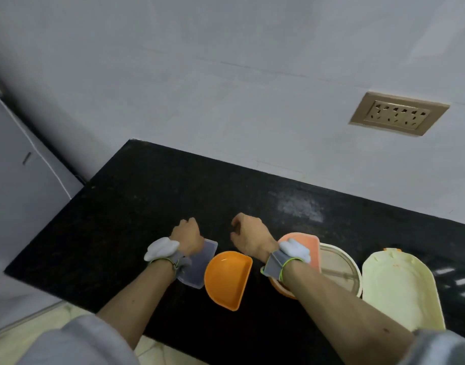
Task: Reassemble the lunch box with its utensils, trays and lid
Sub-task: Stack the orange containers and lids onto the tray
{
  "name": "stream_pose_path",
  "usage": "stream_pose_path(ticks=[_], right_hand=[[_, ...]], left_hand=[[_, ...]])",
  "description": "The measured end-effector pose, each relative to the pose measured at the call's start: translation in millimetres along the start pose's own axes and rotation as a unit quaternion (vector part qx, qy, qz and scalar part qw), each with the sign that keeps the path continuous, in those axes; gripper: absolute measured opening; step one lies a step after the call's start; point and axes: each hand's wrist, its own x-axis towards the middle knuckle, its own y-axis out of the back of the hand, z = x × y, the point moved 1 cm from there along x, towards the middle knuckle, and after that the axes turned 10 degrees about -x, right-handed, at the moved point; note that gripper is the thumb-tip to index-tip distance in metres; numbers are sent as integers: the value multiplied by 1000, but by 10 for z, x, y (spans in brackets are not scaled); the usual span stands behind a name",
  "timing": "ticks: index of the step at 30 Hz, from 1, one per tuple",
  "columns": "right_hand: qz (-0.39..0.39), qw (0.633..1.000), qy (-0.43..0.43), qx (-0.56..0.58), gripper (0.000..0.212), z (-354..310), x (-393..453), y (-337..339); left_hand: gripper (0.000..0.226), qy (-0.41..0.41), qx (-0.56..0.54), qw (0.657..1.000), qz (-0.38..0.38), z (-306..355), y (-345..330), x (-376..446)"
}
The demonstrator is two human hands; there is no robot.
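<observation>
Head view: lunch box parts laid out on the black counter, both hands hovering, nothing held.

Landmark is the orange half-round tray, open side up at the counter's near edge. Left hand is just left of it and farther back, above a clear flat insert; fingers loosely curled, gripping nothing. Right hand is just right of the tray, likewise loosely curled and empty. Further right: a pale pink tray, partly hidden by the wrist, leaning on the round box base, which has what looks like a metal utensil inside. The cream lid lies farthest right. Judgement: thin moulded plastic, light, stiff, smooth and likely slippery. Best taken by pinching the rim, or the straight wall of the orange tray; the lid by its edges.
</observation>
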Motion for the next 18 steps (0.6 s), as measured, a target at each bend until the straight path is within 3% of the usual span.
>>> stream_pose_path(ticks=[7, 15, 18], right_hand=[[-57, 992, -63, -96, 35, -40, 88, -368], [-106, 971, -16, -213, 26, 26, 59, -365], [-94, 973, 0, -212, 26, 25, 49, -320]], left_hand=[[45, 36, 117, 992, -28, -254, -227, 127], [53, 30, 163, 986, -23, -336, -275, 226], [44, 7, 177, 984, -28, -369, -253, 275]])
